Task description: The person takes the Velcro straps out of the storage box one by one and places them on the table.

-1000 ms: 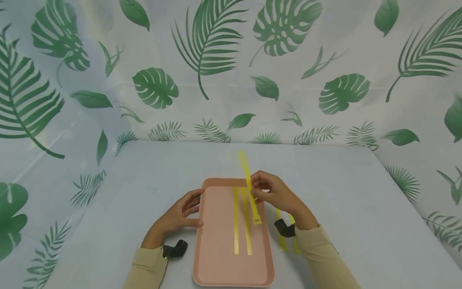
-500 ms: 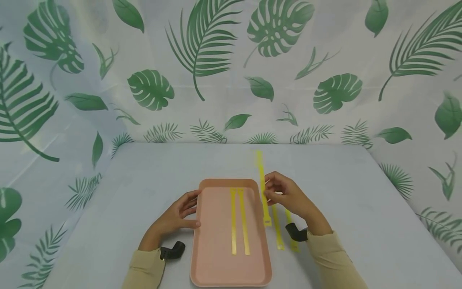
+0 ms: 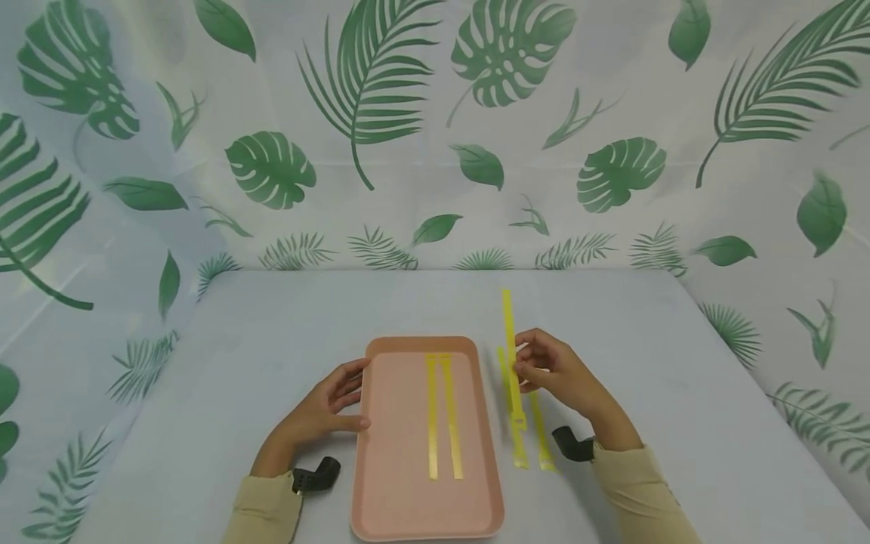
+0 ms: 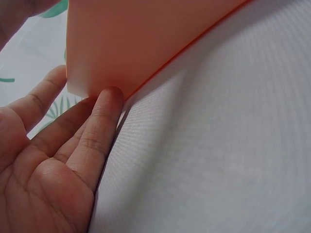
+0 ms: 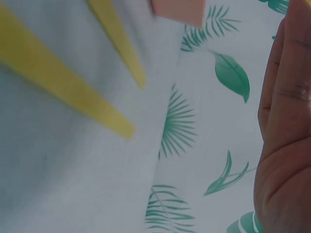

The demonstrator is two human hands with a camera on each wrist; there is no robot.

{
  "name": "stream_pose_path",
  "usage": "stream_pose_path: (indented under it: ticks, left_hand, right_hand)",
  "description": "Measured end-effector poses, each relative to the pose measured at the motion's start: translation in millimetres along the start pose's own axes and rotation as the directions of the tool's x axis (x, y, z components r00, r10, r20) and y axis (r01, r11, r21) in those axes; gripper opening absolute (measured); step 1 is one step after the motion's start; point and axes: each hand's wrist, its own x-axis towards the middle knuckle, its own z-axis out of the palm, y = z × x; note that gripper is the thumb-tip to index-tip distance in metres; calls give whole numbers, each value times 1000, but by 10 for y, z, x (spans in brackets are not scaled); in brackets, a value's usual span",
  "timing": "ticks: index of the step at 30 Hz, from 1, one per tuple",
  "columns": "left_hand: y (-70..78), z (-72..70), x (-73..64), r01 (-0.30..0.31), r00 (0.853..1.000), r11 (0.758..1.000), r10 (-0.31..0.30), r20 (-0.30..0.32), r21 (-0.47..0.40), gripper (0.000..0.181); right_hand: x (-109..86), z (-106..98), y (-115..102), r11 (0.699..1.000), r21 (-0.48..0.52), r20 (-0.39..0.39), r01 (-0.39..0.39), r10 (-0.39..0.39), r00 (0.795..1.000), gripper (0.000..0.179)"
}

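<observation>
My right hand point(image 3: 560, 374) pinches a yellow slotted-end cable strap point(image 3: 512, 355) between thumb and fingers, holding it near upright just right of the pink tray point(image 3: 394, 468). Its slotted end points down and overlaps a second strap point(image 3: 519, 455) on the table. Another table strap point(image 3: 541, 438) lies to the right of that one. Inside the tray two yellow straps point(image 3: 433, 423) lie side by side, slotted ends at the far side. My left hand point(image 3: 326, 400) rests against the tray's left rim; in the left wrist view its fingertips touch the tray's outer wall point(image 4: 121, 39).
A pale cloth covers the table point(image 3: 285, 317), and a leaf-printed curtain point(image 3: 408, 189) rises behind it and at both sides. Black wrist cameras point(image 3: 316, 476) sit at both sleeves. The right wrist view shows a tray corner point(image 5: 181, 9) beyond the table straps.
My right hand has carried the held strap from over the tray's right side to the table straps on the right. My left hand stays at the tray's rim. The head view has shifted slightly.
</observation>
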Motion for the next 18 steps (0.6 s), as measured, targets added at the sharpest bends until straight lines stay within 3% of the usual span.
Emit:
stream_pose_path:
  ticks: [9,18]
  left_hand:
    - [-10,7,-13,5,1000,1000,-4,-12,22,100]
    - [-14,15,-4,-1,1000,1000,1,-13,25,100]
  right_hand:
    - [-148,-135,53,995,-20,-22,-96,95,995,33]
    - [-276,-303,134,974,-56,-6,-219,219,976,38]
